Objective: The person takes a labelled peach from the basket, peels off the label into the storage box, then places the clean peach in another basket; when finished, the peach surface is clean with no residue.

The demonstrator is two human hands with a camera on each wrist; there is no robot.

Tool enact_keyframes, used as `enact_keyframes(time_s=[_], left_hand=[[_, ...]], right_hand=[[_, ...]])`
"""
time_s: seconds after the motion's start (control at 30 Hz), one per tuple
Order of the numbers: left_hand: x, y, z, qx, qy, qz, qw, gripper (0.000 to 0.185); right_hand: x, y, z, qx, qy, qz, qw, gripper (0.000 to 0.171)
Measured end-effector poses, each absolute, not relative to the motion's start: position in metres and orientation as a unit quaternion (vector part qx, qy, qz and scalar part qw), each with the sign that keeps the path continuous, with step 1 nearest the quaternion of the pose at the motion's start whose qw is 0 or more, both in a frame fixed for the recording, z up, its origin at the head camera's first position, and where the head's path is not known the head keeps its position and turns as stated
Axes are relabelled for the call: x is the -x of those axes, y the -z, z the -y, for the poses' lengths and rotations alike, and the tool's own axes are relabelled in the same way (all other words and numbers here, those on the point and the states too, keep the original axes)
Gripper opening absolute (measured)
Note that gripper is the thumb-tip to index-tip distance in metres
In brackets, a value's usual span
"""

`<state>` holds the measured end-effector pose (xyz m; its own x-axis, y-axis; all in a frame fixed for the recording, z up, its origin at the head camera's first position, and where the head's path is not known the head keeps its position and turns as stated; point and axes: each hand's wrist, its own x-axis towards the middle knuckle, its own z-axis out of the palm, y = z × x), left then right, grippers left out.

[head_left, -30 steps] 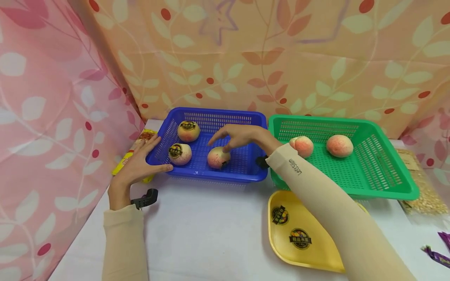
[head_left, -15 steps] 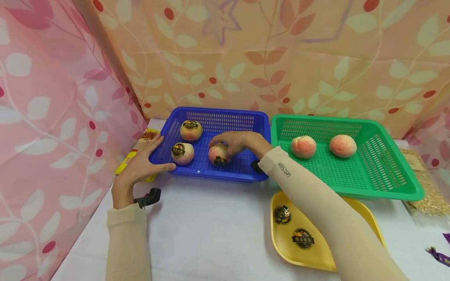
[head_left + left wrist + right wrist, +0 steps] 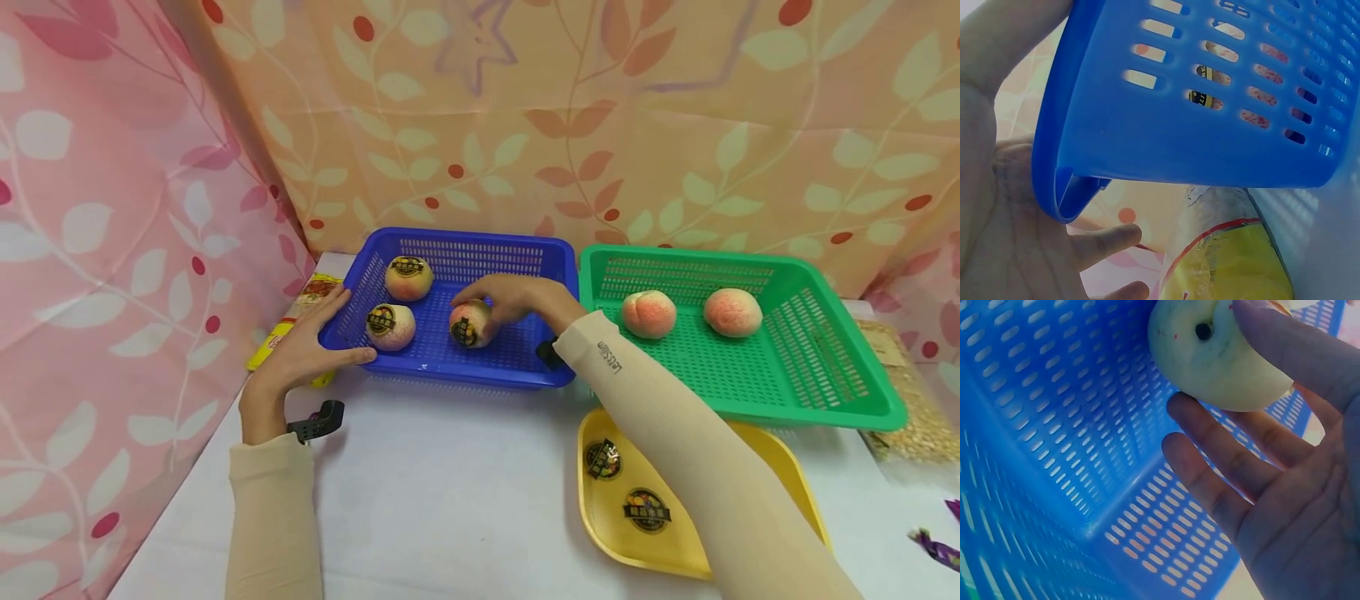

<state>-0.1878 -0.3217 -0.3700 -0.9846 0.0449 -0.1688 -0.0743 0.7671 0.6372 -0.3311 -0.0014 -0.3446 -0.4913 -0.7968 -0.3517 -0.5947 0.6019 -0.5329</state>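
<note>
In the head view, my right hand grips a pink-and-cream peach inside the blue basket. A black label on that peach faces front left. The right wrist view shows thumb and fingers around the peach, whose pale end has a dark hole. My left hand rests against the basket's left corner, thumb along the front rim and the other fingers extended by the left side. Beside that hand, two more labelled peaches lie in the basket, one behind and one in front.
A green basket with two peaches adjoins on the right. Under my right forearm lies a yellow tray bearing black labels. Yellow packaging sits left of the blue basket; a bag of grains is far right.
My right hand has closed its fingers round the peach and turned it, bringing its label round to the front left. The left hand stays at the basket corner.
</note>
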Motion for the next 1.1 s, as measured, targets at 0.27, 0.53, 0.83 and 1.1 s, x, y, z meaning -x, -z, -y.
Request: enact_keyframes(time_s=[0.27,0.53,0.83,1.1], left_hand=[[0.188,0.368,0.321,0.010,-0.334,-0.938,0.097,0.111],[0.189,0.367,0.322,0.007,-0.339,-0.936,0.099,0.110],[0.190,0.365,0.323,0.006,-0.348,-0.932,0.103,0.110],[0.191,0.365,0.321,0.009,-0.343,-0.933,0.108,0.110]], right_hand=[[0.325,0.313,-0.013,0.401,0.260,-0.833,0.280,0.068],[0.292,0.286,-0.039,0.432,0.366,-0.781,0.264,0.069],[0.233,0.300,-0.055,0.466,0.385,-0.746,0.278,0.070],[0.196,0.320,-0.068,0.493,0.336,-0.758,0.265,0.073]])
